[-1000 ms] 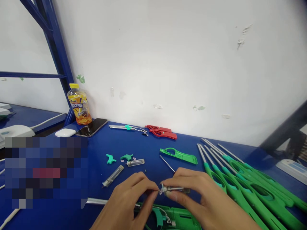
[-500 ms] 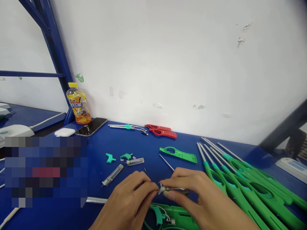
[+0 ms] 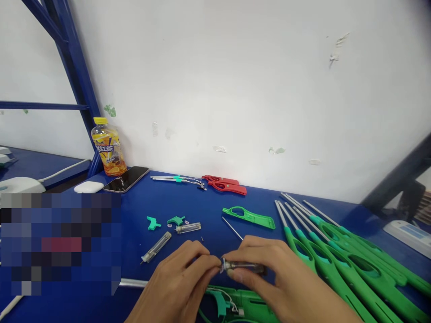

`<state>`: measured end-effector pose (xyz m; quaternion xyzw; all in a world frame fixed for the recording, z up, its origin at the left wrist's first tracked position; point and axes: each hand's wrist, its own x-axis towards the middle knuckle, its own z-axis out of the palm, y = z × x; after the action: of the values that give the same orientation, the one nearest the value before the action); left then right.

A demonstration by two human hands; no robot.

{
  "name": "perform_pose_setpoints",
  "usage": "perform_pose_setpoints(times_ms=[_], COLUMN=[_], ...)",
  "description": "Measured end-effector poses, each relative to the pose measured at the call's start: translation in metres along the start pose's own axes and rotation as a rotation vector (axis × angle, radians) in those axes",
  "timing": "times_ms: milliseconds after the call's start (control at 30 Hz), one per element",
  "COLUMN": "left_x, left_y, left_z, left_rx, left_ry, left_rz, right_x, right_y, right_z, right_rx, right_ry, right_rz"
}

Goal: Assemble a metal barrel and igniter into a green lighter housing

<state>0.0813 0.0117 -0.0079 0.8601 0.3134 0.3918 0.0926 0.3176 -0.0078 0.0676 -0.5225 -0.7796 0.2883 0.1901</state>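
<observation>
My right hand grips a clear lighter fuel tank between thumb and fingers, its valve end facing left. My left hand is closed in a pinch at that end, on a small pale plastic piece mostly covered by the fingertips. Below both hands lies an open green lighter shell half with a teal trigger and white wires inside. A metal tube projects from behind my left wrist. Two more fuel tanks and loose teal triggers lie on the blue table beyond my left hand.
Several assembled green lighters lie at the right. Behind my hands are an empty green shell half, a thin metal rod and red shells. A phone and a bottle stand back left, near the wall.
The camera view has shifted slightly. Both hands keep their grips, and the left fingertips still press at the valve end of the fuel tank.
</observation>
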Motion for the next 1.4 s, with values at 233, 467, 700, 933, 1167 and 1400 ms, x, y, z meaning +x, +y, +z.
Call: perform_pose_setpoints(times_ms=[233,467,700,933,1167,1400], left_x=[0.002,0.002,0.001,0.002,0.0,0.002], left_y=[0.001,0.003,0.001,0.004,0.003,0.003], left_z=[-0.002,-0.004,-0.003,-0.001,-0.001,-0.006], left_rx=[-0.033,-0.047,-0.02,-0.007,-0.016,-0.003], left_ry=[0.018,0.009,0.0,0.031,0.01,-0.036], left_rz=[-0.082,-0.054,-0.016,0.013,0.007,-0.041], right_x=[0.004,0.001,-0.001,0.0,0.0,0.005], right_y=[0.007,0.006,0.003,0.004,0.005,0.016], right_z=[-0.002,0.0,-0.001,0.0,0.001,0.002], right_rx=[0.008,-0.034,-0.073,-0.044,-0.017,-0.031], right_ry=[0.038,0.071,0.047,0.03,0.007,0.018], right_rz=[-0.04,-0.043,-0.044,-0.037,-0.05,0.03])
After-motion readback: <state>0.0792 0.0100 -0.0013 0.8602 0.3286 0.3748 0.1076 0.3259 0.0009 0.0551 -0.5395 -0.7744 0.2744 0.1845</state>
